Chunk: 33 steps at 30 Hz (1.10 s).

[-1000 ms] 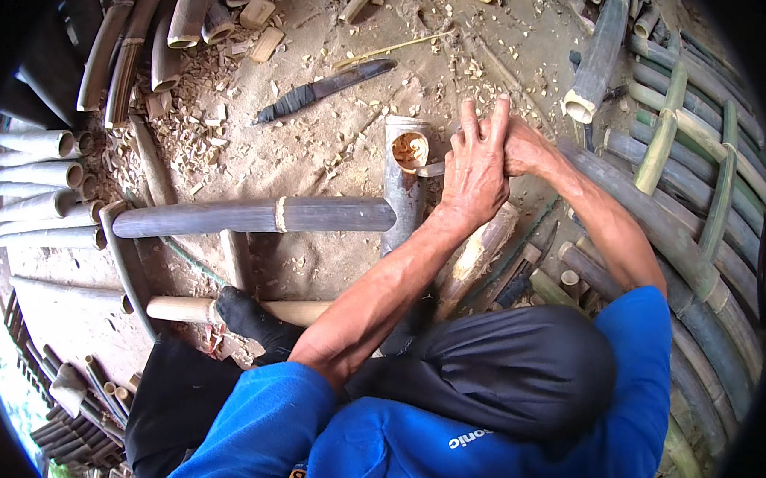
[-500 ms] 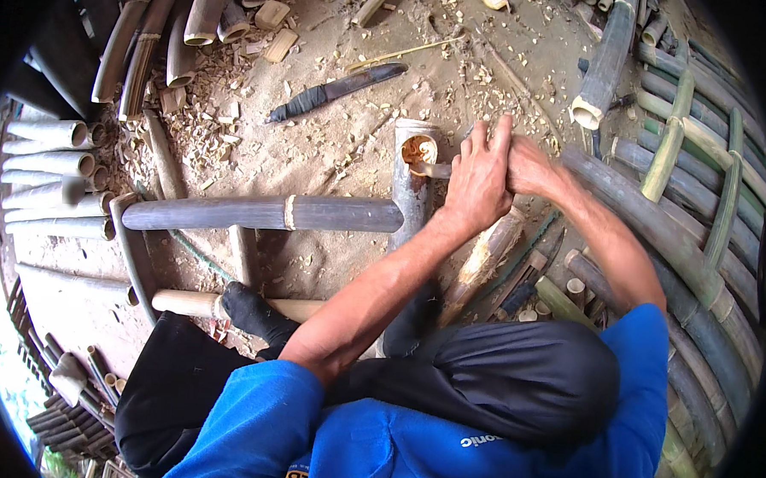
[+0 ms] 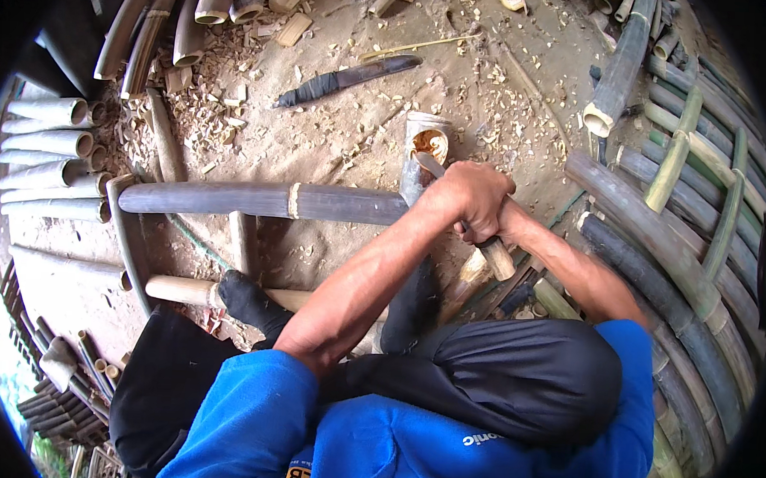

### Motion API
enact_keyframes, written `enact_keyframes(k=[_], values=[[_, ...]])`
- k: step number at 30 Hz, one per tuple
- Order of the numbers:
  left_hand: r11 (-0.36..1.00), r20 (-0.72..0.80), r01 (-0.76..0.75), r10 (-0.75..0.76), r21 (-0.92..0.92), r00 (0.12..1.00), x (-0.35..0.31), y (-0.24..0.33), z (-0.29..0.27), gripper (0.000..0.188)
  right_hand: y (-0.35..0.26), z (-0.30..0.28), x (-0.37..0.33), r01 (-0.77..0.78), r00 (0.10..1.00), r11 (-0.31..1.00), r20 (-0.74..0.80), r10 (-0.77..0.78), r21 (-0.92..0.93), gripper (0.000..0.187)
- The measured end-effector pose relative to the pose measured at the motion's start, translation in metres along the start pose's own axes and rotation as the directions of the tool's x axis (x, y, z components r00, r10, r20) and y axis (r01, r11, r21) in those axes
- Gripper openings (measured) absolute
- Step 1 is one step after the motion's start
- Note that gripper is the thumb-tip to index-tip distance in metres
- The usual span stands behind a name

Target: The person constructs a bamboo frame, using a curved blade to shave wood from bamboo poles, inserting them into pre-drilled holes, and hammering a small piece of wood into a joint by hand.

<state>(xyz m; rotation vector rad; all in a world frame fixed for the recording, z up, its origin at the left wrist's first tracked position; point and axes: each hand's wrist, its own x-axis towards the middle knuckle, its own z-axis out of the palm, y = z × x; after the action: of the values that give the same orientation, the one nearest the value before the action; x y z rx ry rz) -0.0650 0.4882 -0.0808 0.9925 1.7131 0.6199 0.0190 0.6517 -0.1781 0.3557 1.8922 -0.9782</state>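
Note:
My left hand (image 3: 473, 194) is closed round a chisel-like tool (image 3: 430, 163) with a flat metal blade and a pale wooden handle. My right hand (image 3: 505, 217) is pressed in behind it, partly hidden, and appears to grip the same tool. The handle's end sticks out below both hands. The blade tip lies at the edge of an oval hole cut in a short, thick bamboo piece (image 3: 411, 183), whose inside shows orange-brown. A long dark bamboo pole (image 3: 239, 199) meets that piece from the left. My left forearm hides the lower part of the joint.
A knife (image 3: 349, 79) with a wrapped black handle lies on the ground beyond, among wood chips (image 3: 204, 137). Bamboo poles (image 3: 697, 278) are stacked at my right, and cut bamboo tubes (image 3: 49, 143) at my left. My dark-covered foot (image 3: 248, 301) is beside a pale pole (image 3: 180, 290).
My hands have come down and nearer, turning the tool from nearly level to slanted, so its handle end now shows. The blade tip stays by the hole. The whole view has shifted slightly.

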Motion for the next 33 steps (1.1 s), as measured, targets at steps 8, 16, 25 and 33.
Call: enact_keyframes(k=[8,16,25,33], values=[[0.939,-0.848,-0.128,-0.223,-0.320,0.481,0.003,0.008,0.049,0.101,-0.111,-0.067,-0.025,0.329,0.936,0.552,0.343,-0.082,-0.766,0.049],[0.970,-0.355,-0.095,0.009,-0.225,0.935,-0.030,-0.017,0.018,0.116,-0.053,0.020,-0.035,0.107,0.994,0.992,0.007,-0.107,-0.068,0.057],[0.953,-0.700,-0.052,-0.181,-0.298,0.690,-0.021,0.000,0.045,0.100,-0.078,-0.014,-0.035,0.132,0.991,0.985,0.025,-0.130,-0.111,0.062],[0.984,-0.020,-0.145,0.144,-0.101,0.989,-0.045,-0.042,0.002,0.107,-0.080,0.069,-0.027,0.013,0.987,0.985,-0.163,0.016,0.173,0.056]])
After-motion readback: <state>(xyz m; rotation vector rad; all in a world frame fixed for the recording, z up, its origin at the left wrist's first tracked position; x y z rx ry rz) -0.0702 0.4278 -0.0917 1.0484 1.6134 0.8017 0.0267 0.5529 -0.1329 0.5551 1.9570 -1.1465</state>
